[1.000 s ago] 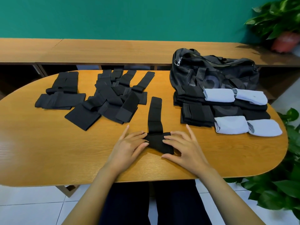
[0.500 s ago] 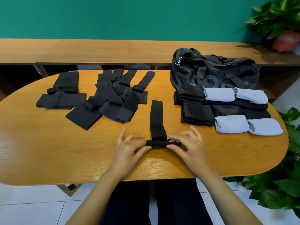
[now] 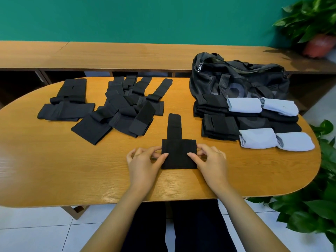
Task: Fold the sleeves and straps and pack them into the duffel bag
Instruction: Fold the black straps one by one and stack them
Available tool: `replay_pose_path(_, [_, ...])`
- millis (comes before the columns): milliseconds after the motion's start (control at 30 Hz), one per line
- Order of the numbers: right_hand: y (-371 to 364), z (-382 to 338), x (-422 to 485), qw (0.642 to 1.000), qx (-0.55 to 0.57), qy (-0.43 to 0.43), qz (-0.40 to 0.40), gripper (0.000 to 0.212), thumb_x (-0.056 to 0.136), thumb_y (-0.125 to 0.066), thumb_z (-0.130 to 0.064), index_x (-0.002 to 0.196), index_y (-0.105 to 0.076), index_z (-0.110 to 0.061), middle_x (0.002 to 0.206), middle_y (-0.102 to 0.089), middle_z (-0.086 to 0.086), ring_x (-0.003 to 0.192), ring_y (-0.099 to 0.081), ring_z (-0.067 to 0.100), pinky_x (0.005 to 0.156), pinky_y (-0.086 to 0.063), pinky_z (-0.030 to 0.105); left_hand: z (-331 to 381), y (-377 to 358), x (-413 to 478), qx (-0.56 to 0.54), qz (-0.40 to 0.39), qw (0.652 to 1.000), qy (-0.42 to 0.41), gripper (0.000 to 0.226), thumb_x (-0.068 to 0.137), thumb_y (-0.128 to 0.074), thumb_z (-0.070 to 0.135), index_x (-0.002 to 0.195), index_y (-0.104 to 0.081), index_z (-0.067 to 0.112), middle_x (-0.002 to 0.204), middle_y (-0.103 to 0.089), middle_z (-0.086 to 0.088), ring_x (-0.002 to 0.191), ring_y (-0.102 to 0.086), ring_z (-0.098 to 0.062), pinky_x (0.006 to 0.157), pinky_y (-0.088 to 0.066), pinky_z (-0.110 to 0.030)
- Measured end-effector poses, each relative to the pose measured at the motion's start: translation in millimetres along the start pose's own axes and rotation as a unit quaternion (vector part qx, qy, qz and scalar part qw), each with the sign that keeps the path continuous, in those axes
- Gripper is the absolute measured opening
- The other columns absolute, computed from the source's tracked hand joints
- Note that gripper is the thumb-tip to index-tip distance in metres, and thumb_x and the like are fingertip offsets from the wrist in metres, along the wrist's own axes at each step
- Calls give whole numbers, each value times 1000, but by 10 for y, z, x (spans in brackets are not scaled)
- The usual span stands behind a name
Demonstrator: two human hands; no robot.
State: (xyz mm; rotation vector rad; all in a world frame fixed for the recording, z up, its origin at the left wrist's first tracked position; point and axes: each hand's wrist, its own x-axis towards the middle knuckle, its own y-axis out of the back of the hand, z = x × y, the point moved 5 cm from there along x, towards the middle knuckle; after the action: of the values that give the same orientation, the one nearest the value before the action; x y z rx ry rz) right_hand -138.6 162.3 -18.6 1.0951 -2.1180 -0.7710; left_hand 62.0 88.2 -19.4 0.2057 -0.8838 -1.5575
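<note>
1. A plain teal wall [image 3: 145, 17] fills the back.
2. A long wooden bench [image 3: 127, 53] runs along it, with dark open space beneath.
3. An oval wooden table [image 3: 54, 170] stands in front, and light glints on its left end.
4. The floor [image 3: 36, 231] is of pale tiles.
5. A leafy plant [image 3: 309, 15] in a reddish pot [image 3: 318, 45] sits on the bench at the far right; more green foliage [image 3: 312, 206] stands by the table's right end.

Head-worn view, forward and down over the near table [image 3: 54, 179].
</note>
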Motion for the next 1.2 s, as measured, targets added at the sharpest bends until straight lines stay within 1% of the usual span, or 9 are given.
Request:
replay_pose_path(200, [-43,-29,-4,999,-50,11,-3,35,86,-67,-47,116,-63,-29,84,-56,-17,92,-49,6,97,-38,37,16,-23,18,81,-14,996,14,45,85,-70,42,127,-62,31,74,-59,20,89,-50,-5,103,-23,-36])
replay_pose_path(267, [-26,-27,-6,998,-64,20,-3,45,86,-64,-53,123,-57,-29,100,-55,-17,101,-47,8,95,-37,34,35,-19,9,86,-22,996,-10,47,86,-65,47,129,-59,31,83,-59,20,93,-49,-6,102,-26,-36])
replay_pose_path(333, [-25,-47,-9,994,-88,62,-27,58,90,-51,-62,137,-48,-28,126,-51,-12,121,-41,10,101,-31,32,63,-26,16,90,-59,992,-65,55,86,-55,59,133,-56,31,109,-61,17,108,-48,-9,104,-24,-35])
replay_pose_path(433, [-97,-85,-37,969,-159,153,-114,68,94,-23,-70,151,-30,-34,156,-29,-12,147,-15,10,120,-11,38,85,-100,22,117,-177,965,-153,76,82,-36,77,145,-41,35,151,-33,20,144,-17,-4,119,-1,-42])
replay_pose_path(500, [-162,-76,-72,949,-195,185,-163,69,94,-12,-71,153,-24,-38,161,-19,-13,150,0,11,121,5,41,57,-160,9,128,-230,947,-182,82,80,-33,81,149,-35,36,158,-17,21,148,6,0,118,17,-48])
replay_pose_path(667, [-210,-57,-86,945,-194,177,-196,73,90,-1,-73,151,-27,-42,162,-14,-15,150,6,10,119,14,42,33,-202,-10,141,-264,940,-161,74,85,-33,73,149,-33,36,159,-20,18,147,7,2,115,24,-45])
replay_pose_path(833, [-184,-68,-110,947,-179,186,-191,78,87,-4,-79,149,-33,-41,160,-18,-17,150,6,8,121,10,45,70,-206,-41,164,-259,936,-170,71,90,-20,70,149,-33,35,159,-21,16,146,6,2,115,26,-40])
replay_pose_path(1000, [-155,-100,-144,949,-158,221,-162,76,87,-18,-81,143,-46,-38,154,-35,-17,149,-9,6,122,4,48,81,-184,-37,148,-242,944,-171,68,92,-17,67,146,-40,34,157,-29,14,146,0,1,116,24,-41])
replay_pose_path(1200, [-137,-90,-150,956,-134,225,-129,58,95,-27,-65,136,-55,-35,146,-47,-15,143,-28,7,122,-5,50,77,-162,-57,123,-191,952,-204,70,91,-21,71,136,-56,30,149,-45,10,146,-17,-3,120,14,-46])
